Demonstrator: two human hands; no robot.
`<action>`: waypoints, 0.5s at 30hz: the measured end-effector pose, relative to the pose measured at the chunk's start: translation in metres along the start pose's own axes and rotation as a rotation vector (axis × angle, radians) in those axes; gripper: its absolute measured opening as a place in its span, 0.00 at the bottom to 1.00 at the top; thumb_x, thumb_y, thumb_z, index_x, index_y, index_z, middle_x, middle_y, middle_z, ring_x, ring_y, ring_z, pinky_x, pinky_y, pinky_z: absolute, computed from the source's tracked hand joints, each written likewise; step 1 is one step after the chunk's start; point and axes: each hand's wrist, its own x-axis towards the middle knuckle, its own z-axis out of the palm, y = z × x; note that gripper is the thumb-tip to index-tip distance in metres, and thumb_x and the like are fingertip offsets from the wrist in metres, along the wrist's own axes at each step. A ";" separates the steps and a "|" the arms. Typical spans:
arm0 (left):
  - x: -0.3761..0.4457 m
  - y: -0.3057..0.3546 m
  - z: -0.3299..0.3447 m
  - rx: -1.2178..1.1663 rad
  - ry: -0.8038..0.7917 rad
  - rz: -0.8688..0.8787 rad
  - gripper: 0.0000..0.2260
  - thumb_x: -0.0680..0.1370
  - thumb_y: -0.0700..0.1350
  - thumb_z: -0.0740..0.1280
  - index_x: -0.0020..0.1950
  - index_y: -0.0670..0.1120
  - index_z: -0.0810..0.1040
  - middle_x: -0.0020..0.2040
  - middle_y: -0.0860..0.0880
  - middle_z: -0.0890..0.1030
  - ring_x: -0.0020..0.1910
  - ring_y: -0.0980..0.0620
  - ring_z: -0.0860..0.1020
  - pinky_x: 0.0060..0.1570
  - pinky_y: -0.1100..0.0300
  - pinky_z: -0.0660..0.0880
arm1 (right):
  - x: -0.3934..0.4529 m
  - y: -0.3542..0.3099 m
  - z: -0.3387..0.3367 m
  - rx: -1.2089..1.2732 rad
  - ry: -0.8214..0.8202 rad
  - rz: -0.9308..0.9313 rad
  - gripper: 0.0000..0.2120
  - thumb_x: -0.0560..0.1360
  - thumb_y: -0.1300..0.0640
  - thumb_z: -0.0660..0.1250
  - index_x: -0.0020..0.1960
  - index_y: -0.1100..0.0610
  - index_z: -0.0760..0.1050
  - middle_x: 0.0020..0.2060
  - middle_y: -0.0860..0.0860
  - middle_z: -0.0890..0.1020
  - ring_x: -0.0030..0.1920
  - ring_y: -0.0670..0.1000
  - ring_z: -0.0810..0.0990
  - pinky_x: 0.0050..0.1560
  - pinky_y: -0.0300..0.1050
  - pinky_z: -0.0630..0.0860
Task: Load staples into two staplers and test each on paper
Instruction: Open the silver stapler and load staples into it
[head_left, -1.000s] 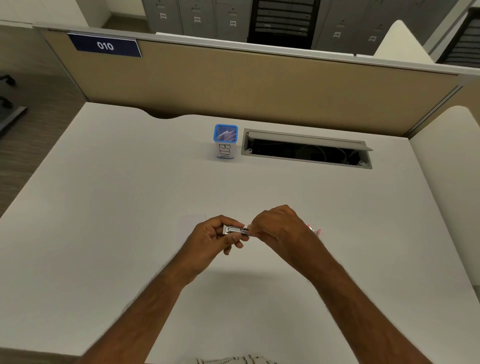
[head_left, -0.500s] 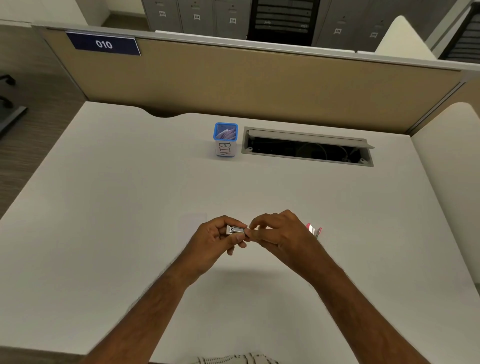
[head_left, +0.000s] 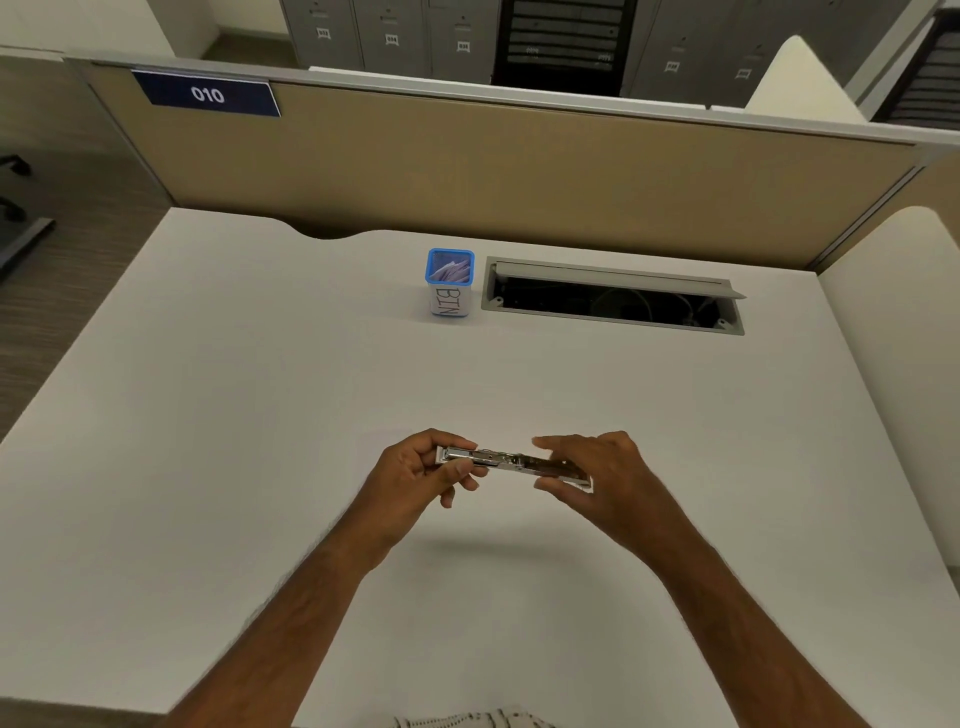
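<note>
Head view: both hands are raised a little above the white tabletop (head_left: 218, 467), holding a metal stapler (head_left: 498, 460) between them. The left hand (head_left: 415, 478) grips the stapler's left end, thumb on top and fingers curled beneath it. The right hand (head_left: 608, 478) is at the other end, its thumb and fingers spread on either side of that end (whether they truly pinch it or only frame it I cannot tell, since the end is blurred).

Compared with the frame half a second before, the hands have drawn apart: then the right hand's fingertips were closed up against the left hand and only a short stub of metal showed between them; now a long chrome length of the stapler is exposed, stretching from one hand to the other, so it appears opened out. The small pink-tipped item that lay just beside the right wrist earlier is no longer seen; the right hand now covers that spot.

Farther back on the tabletop stands a blue-rimmed cup (head_left: 450, 283) labelled BIN with pale scraps inside, and just to its right an open cable hatch (head_left: 613, 301). Behind runs a tan partition (head_left: 519, 176) bearing a blue 010 plate (head_left: 207, 94). Both have kept their places.
</note>
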 end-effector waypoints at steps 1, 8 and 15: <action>0.000 -0.001 -0.001 -0.006 -0.003 -0.003 0.07 0.83 0.38 0.69 0.61 0.40 0.81 0.51 0.41 0.89 0.44 0.50 0.84 0.39 0.59 0.78 | -0.002 0.003 -0.003 0.035 -0.028 0.085 0.17 0.77 0.40 0.73 0.64 0.39 0.77 0.48 0.34 0.83 0.55 0.34 0.69 0.55 0.35 0.68; -0.001 -0.009 -0.002 0.003 -0.010 -0.039 0.08 0.83 0.40 0.69 0.61 0.41 0.81 0.52 0.42 0.89 0.45 0.49 0.84 0.40 0.58 0.77 | 0.000 0.005 -0.024 0.642 -0.079 0.367 0.09 0.73 0.56 0.81 0.47 0.54 0.81 0.38 0.44 0.86 0.37 0.42 0.81 0.36 0.30 0.73; 0.001 -0.012 0.003 0.065 -0.080 -0.084 0.07 0.83 0.39 0.70 0.60 0.41 0.83 0.51 0.42 0.89 0.47 0.46 0.85 0.39 0.58 0.77 | 0.005 -0.011 -0.013 0.899 0.016 0.447 0.07 0.73 0.66 0.78 0.50 0.62 0.83 0.42 0.50 0.88 0.41 0.42 0.85 0.39 0.30 0.76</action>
